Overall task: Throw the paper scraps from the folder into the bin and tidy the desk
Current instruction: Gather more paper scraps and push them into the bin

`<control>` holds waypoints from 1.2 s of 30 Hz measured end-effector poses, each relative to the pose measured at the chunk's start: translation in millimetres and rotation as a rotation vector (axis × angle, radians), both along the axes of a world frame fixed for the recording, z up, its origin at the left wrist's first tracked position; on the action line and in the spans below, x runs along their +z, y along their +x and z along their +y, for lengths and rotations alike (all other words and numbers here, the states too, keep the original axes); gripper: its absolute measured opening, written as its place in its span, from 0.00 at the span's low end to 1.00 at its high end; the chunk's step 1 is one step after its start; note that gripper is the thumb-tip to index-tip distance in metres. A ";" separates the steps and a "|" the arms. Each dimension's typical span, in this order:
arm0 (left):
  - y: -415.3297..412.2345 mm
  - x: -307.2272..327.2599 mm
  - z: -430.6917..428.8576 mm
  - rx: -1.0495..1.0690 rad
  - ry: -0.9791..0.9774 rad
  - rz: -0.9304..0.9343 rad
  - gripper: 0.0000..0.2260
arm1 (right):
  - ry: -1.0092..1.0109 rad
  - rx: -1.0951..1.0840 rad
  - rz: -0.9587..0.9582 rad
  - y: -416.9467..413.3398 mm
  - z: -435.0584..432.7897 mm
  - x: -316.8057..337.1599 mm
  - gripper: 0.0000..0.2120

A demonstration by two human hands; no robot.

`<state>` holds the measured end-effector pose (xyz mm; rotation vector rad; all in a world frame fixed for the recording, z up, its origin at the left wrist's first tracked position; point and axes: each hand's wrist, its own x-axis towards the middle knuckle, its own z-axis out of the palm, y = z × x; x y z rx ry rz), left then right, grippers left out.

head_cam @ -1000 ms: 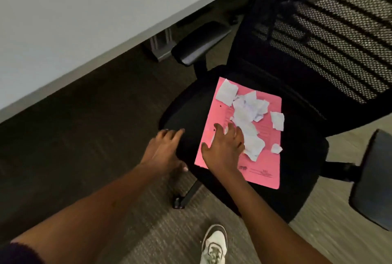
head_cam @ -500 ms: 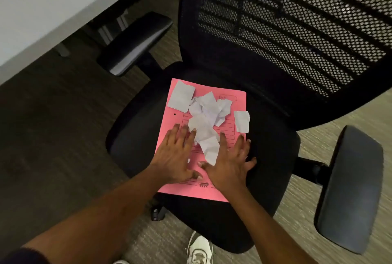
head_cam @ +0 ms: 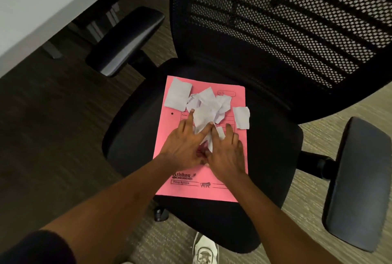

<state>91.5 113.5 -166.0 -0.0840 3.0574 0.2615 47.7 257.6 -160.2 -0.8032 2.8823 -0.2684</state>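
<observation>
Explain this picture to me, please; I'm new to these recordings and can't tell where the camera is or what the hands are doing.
There is no machine here. A person wears a wide-angle camera on the head, looking down, so you see their own two arms reaching forward.

Below them is a black office chair with a mesh back. On its seat lies a pink folder, and on the folder sits a pile of torn white paper scraps; one flatter piece lies at the far left corner and another at the right edge.

The left hand and right hand rest on the folder, fingers spread, pressing in on the scraps from both sides. Nothing is lifted.

A white desk shows at top left, and a white shoe at the bottom. No bin is in view.
</observation>
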 end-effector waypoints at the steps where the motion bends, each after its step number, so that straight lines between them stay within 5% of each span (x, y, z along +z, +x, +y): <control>1: 1.1 -0.6 0.6 -0.001 -0.009 -0.010 0.47 | 0.000 0.050 0.012 -2.5 0.3 0.2 0.35; 8: 9.3 3.3 3.7 0.075 0.017 -0.051 0.27 | -0.079 0.138 -0.011 -11.1 1.2 3.5 0.16; 13: 15.9 10.0 11.4 0.088 -0.005 -0.075 0.14 | -0.313 0.175 -0.130 -11.5 11.3 2.2 0.14; 21: 17.4 5.9 14.2 0.115 0.007 -0.033 0.15 | -0.781 -0.131 -0.035 -25.8 4.6 27.1 0.12; 25: 18.7 2.5 14.4 0.116 0.002 -0.026 0.17 | -0.578 -0.268 -0.192 -60.4 -33.9 42.9 0.13; 33: 19.4 2.2 14.1 0.107 -0.007 0.005 0.19 | -0.059 -0.139 -0.327 -84.0 -78.6 31.1 0.40; 36: 19.5 2.9 13.7 0.093 -0.005 0.029 0.18 | -0.070 -0.152 -0.297 -82.4 -74.8 21.7 0.34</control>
